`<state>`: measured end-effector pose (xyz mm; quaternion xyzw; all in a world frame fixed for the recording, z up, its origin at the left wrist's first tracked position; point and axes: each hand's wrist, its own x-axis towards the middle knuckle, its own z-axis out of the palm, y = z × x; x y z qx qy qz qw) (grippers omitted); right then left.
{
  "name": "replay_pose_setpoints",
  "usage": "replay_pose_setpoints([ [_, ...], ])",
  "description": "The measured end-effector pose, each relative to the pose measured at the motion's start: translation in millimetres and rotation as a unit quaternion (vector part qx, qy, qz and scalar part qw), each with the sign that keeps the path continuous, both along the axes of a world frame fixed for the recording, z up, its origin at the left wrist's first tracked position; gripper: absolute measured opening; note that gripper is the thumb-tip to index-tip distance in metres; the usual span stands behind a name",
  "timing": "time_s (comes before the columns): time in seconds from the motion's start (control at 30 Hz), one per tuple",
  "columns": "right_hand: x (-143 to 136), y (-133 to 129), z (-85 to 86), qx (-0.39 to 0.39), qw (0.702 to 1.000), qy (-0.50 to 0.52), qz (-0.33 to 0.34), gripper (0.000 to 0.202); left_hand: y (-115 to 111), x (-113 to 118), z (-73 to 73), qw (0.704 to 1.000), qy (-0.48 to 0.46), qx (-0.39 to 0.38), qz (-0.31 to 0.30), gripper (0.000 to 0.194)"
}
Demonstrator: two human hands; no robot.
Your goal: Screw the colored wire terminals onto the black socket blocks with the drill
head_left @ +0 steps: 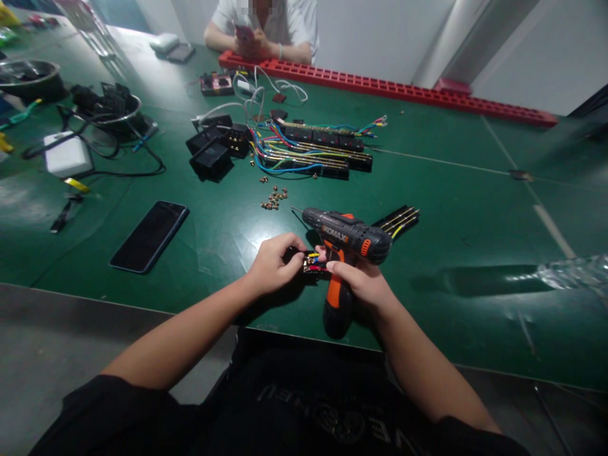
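Note:
My right hand is closed round a black and orange cordless drill, its bit pointing left over the table. Between my hands sits a small black electrical part with red, blue and yellow wires and brass contacts. My left hand grips the left side of this part with thumb and fingers. Fingertips of my right hand also reach its wires. Just behind the drill lies a black strip with brass rails. A little pile of brass screws rests beyond my left hand.
Several wired black strips and black housings lie farther back. A phone is at left, near bowls and a white adapter. A red slotted rail lines the far edge, where a person sits. Clear plastic lies right.

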<state>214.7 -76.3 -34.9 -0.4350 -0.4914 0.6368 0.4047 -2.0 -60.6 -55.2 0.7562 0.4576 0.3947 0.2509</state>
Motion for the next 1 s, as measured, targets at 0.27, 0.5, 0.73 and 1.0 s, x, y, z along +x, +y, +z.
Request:
replay_pose_setpoints([
  [0.27,14.1,4.5,-4.1,0.014,0.999,0.035,0.004,0.026,-0.4,0.4,-1.6,1.0,0.007,0.023,0.006,0.013],
  [0.5,20.1,4.1,-3.2,0.022,0.999,0.029,-0.003,0.021,-0.3,-0.5,-3.1,0.996,0.022,0.086,-0.01,0.011],
  [0.73,26.9,4.2,7.6,0.024,1.0,-0.012,0.002,0.028,1.5,-2.9,-4.7,0.994,0.016,0.099,-0.047,0.018],
  [1.0,81.6,5.8,60.1,0.008,0.993,-0.12,-0.007,0.038,0.2,-1.9,-1.9,0.997,0.014,0.063,-0.046,0.021],
])
